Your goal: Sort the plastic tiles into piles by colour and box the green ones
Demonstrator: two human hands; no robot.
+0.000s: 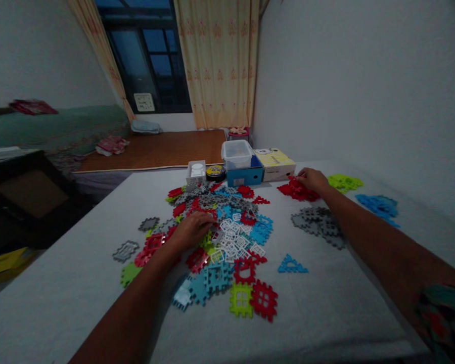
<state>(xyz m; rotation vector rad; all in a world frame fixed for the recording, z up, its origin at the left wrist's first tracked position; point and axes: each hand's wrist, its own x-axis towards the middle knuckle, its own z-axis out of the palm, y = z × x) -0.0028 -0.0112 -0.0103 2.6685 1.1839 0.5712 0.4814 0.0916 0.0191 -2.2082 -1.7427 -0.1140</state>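
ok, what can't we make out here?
Left hand: head view, any grip hidden by the hand itself.
Right hand: head view, any grip on red pieces too small to tell.
Mixed pile: head view, underside covered by its upper layer.
Clock: head view, numerals too small.
Yellow object: head view, cut off by left edge.

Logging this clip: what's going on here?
A person's right hand is at a red pile of toothed pieces, with a grey pile, lime pile and blue pile nearby. The left hand is at the large mixed heap. Whether either hand grips a piece isn't clear. A blue triangular piece lies apart, right of the heap.
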